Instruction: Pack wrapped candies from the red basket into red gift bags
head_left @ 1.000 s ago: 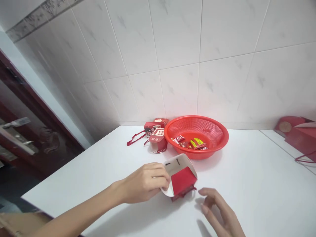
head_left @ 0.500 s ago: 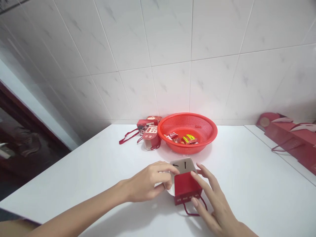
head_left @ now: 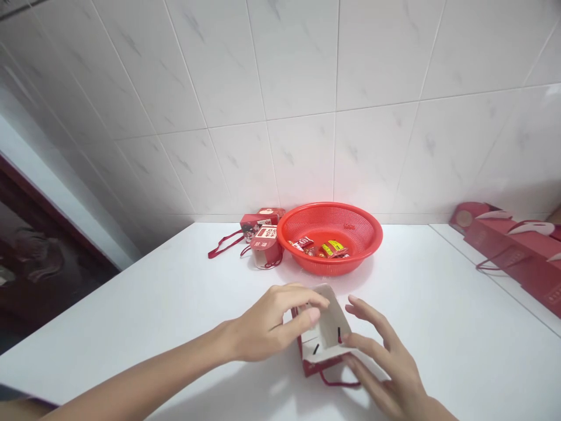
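Observation:
A small red cardboard gift box (head_left: 324,327) stands on the white table in front of me, its top open and its pale inside showing. Dark slits mark its front flap, and a dark red cord handle (head_left: 339,384) hangs at the front. My left hand (head_left: 276,324) reaches over the box's left side, thumb and index finger apart above the opening; its other fingers are partly hidden. On the right, my right hand (head_left: 385,356) has the flap's corner between thumb and a finger, while another finger stretches out free.
Behind the box is a red plastic colander (head_left: 328,268) with several wrapped snacks (head_left: 333,248) inside. Other red boxes with cords (head_left: 265,251) stand left of it. Larger red gift bags (head_left: 512,251) stand at the far right. A tiled wall (head_left: 302,158) closes off the back.
The red panel that covered the box's top has swung open toward me, exposing the inside. My left hand has shifted slightly right over the opening, and my right fingers have moved to the front flap.

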Motion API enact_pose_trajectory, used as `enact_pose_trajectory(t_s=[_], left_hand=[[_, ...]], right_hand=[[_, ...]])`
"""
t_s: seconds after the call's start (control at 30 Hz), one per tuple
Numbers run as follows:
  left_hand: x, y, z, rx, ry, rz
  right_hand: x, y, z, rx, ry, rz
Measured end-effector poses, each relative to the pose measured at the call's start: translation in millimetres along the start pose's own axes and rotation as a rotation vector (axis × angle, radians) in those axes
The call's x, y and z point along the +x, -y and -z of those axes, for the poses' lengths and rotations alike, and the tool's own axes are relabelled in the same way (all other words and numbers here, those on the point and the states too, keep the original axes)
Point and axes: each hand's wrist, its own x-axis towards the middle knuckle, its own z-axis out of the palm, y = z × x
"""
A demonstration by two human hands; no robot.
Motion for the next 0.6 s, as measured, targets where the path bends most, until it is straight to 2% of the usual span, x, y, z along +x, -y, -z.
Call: enact_pose_trajectory(t_s=[0.1,0.27,0.4,0.5,0.6], left_hand=[[-0.6,1.2,3.6,0.121,0.012,0.076],[-2.4,7.3,8.3,0.213,0.270,0.148],[1.4,6.2,8.4,0.171,0.382,0.208],[8.0,4.8,8.8,0.163,0.364,0.144],[23.4,8.5,18.7,0.128,0.216,0.028]], right_hand=[[-3.5,2.7,2.8,0.057,0.052,0.056],[-5.7,5.9,-1.9,0.082,0.045,0.026],[-6.4,3.2,-7.5,-0.006,0.048,-0.025],[-9.8,-1.7,-11.0,-0.039,0.068,-0.089],[-15.0,-4.2,-14.9,-0.010,0.050,-0.161]])
